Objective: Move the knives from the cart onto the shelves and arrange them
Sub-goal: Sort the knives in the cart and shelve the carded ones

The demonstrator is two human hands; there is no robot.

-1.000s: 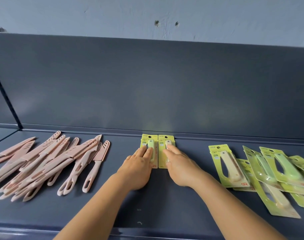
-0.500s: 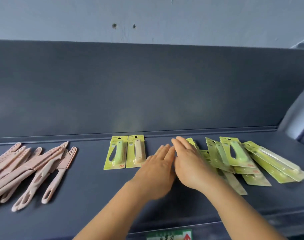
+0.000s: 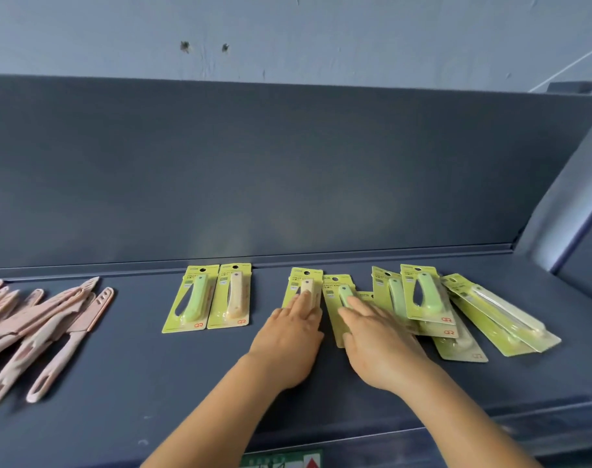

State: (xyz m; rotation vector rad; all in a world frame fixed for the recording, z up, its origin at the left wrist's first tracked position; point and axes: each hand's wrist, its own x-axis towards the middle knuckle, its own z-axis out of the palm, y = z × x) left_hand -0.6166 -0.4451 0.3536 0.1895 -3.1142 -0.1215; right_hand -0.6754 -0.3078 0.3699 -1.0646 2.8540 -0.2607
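On the dark blue shelf two carded folding knives lie side by side, a green one and a beige one. My left hand lies flat with its fingers pressing on a third card with a beige knife. Just right of it, my right hand rests flat on a card with a green knife. A loose overlapping heap of more green cards lies further right. Neither hand grips anything.
A pile of pink sheathed knives covers the shelf's left part. The shelf's upright back panel rises behind the cards. A slanted side panel closes the right end. A green label shows under the front edge.
Both hands left the first two cards and moved right. A beige and a green card have been slid left out of the heap, under the hands.
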